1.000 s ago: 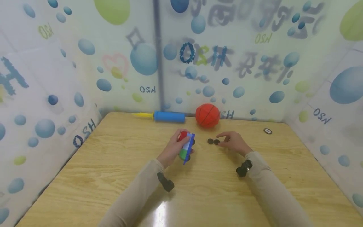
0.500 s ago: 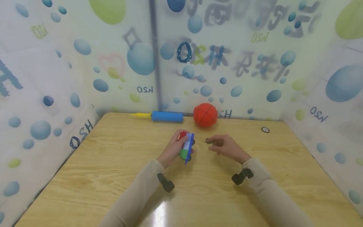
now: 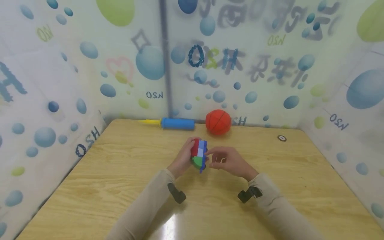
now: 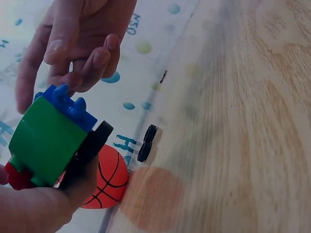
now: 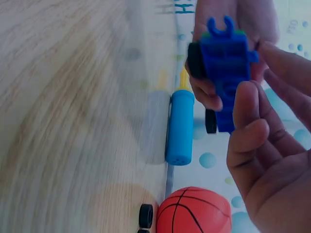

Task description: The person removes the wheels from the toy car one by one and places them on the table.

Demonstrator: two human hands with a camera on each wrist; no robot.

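Observation:
My left hand grips a toy block car with red, white and green blocks on a blue base. In the right wrist view the car's blue chassis faces me, with black wheels on its left side and a bare blue peg on its right. My right hand is beside the car with its fingers loosely bent. Its index fingertip is at the chassis near the peg; whether it touches is unclear. Nothing shows in its fingers. Two loose black wheels lie on the table, hidden in the head view.
A red basketball-patterned ball and a blue pump with a yellow nozzle sit along the table's back edge. At the back right lies a small round black-and-white disc. Patterned walls surround the wooden table.
From beside the loose wheels, my right hand has moved left and nearer to the car. My left hand has turned the car slightly, so more of its coloured blocks show.

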